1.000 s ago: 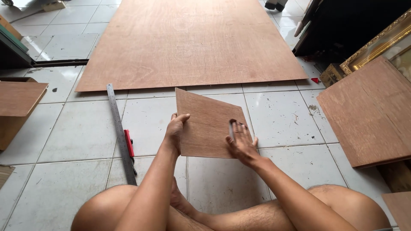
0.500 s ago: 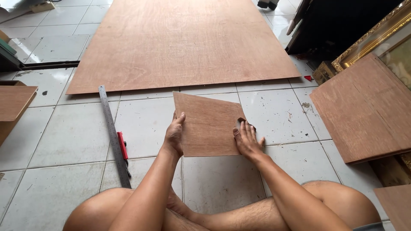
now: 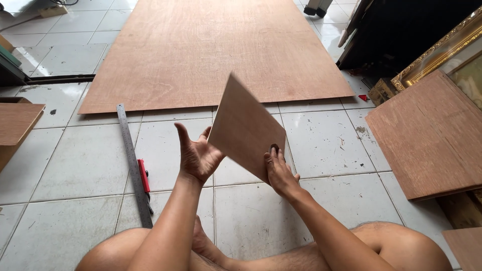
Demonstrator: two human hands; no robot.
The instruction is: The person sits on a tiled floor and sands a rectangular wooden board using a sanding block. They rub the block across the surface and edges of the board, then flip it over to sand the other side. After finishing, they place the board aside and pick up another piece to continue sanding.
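The big sheet (image 3: pixel 216 52) is laid flat on the tiled floor (image 3: pixel 65 165) and serves as the landmark. Right of the sheet, a second board (image 3: pixel 432 135) is seen flat, with a gilt frame (image 3: pixel 437 50) above it. Below the sheet's near edge, the panel (image 3: pixel 246 125) is now raised off the tiles and tilted on edge, where half a second ago it was pressed flat under both palms. It is pinched at its lower corner by the right hand (image 3: pixel 279 173), closed on the panel. The left hand (image 3: pixel 198 155) has been released; its palm is open, fingers spread, just beside the panel's left edge, contact uncertain. Judged: the panel is being lifted or turned over. Below the sheet's left corner, a steel ruler (image 3: pixel 133 160) and a red cutter (image 3: pixel 143 175) are left untouched.
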